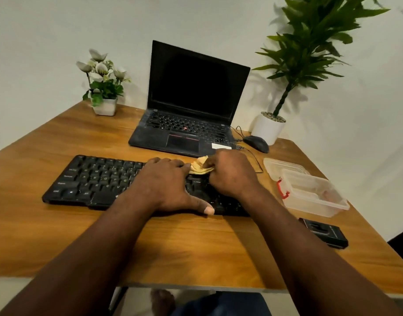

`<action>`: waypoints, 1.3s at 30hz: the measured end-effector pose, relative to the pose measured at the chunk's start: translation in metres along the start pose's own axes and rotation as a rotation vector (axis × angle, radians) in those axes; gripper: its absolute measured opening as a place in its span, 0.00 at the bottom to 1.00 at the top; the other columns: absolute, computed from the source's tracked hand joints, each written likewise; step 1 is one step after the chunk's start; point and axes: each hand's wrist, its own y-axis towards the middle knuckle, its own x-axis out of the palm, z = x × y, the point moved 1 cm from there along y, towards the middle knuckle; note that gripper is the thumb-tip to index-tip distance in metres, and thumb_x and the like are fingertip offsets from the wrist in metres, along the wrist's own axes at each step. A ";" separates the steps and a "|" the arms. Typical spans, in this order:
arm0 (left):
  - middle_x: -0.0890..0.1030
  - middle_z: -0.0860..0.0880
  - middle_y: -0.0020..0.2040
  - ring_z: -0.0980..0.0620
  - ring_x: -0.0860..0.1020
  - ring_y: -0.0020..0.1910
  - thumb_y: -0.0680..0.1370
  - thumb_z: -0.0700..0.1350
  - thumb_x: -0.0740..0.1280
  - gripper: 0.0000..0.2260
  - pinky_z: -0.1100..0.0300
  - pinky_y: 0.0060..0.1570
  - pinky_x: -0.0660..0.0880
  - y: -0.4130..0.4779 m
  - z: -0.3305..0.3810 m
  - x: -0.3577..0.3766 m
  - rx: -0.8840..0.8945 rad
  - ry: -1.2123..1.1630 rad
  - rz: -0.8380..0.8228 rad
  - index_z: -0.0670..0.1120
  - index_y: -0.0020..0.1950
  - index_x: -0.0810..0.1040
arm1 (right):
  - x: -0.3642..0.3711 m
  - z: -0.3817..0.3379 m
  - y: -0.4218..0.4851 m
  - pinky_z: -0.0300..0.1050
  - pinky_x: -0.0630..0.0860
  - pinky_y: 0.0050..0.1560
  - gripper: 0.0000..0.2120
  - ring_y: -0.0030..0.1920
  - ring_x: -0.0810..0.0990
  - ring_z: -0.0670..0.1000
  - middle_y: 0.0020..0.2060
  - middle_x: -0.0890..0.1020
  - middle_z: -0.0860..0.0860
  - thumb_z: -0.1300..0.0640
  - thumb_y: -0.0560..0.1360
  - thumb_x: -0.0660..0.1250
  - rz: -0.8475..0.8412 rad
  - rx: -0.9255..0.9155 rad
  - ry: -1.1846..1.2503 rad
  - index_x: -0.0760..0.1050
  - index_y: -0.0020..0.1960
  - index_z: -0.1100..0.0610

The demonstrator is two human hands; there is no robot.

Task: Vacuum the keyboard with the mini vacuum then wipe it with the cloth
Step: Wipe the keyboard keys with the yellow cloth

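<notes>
A black keyboard [95,179] lies across the middle of the wooden table [59,236]. My left hand [166,183] rests flat on its middle keys, fingers stretched forward, thumb near the front edge. My right hand [230,172] sits over the keyboard's right part and grips a bunched yellow cloth [199,167] against the back keys. The cloth shows only between the two hands. A black boxy device [323,232], possibly the mini vacuum, lies near the table's right edge.
An open black laptop [191,106] stands behind the keyboard, with a wired mouse [256,143] to its right. A clear plastic box [314,195] and its lid [280,166] sit right of the keyboard. Two potted plants [103,87] [270,127] stand at the back.
</notes>
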 end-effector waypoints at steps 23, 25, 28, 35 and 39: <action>0.59 0.48 0.84 0.47 0.58 0.82 0.55 0.90 0.51 0.68 0.37 0.80 0.49 0.001 -0.001 0.003 -0.030 -0.030 -0.048 0.47 0.84 0.54 | -0.002 -0.007 -0.016 0.47 0.78 0.47 0.12 0.52 0.79 0.55 0.52 0.82 0.54 0.55 0.76 0.71 -0.017 0.162 -0.259 0.83 0.58 0.56; 0.59 0.48 0.84 0.47 0.59 0.82 0.55 0.90 0.52 0.68 0.37 0.80 0.49 0.000 -0.001 0.004 -0.036 -0.035 -0.041 0.47 0.84 0.51 | 0.001 -0.020 -0.010 0.47 0.76 0.46 0.12 0.52 0.79 0.55 0.51 0.82 0.54 0.54 0.76 0.70 0.010 0.137 -0.209 0.84 0.58 0.55; 0.62 0.48 0.83 0.47 0.61 0.81 0.55 0.89 0.54 0.69 0.37 0.80 0.51 0.001 -0.002 0.005 -0.042 -0.064 -0.013 0.47 0.85 0.49 | 0.007 -0.038 -0.006 0.48 0.77 0.53 0.14 0.56 0.77 0.53 0.54 0.79 0.51 0.55 0.77 0.69 0.022 -0.023 -0.118 0.83 0.62 0.52; 0.57 0.47 0.84 0.45 0.56 0.82 0.55 0.90 0.51 0.69 0.35 0.80 0.49 0.000 -0.003 0.006 -0.060 -0.054 -0.049 0.48 0.85 0.46 | -0.011 0.021 -0.014 0.51 0.79 0.59 0.19 0.63 0.76 0.51 0.62 0.79 0.47 0.61 0.77 0.70 -0.125 -0.023 -0.082 0.81 0.66 0.46; 0.57 0.48 0.84 0.46 0.56 0.82 0.54 0.90 0.50 0.69 0.34 0.80 0.47 0.002 -0.003 0.006 -0.046 -0.033 -0.042 0.49 0.85 0.49 | -0.021 0.030 -0.023 0.51 0.77 0.64 0.22 0.66 0.74 0.52 0.66 0.78 0.49 0.64 0.77 0.68 -0.138 -0.004 -0.063 0.80 0.67 0.47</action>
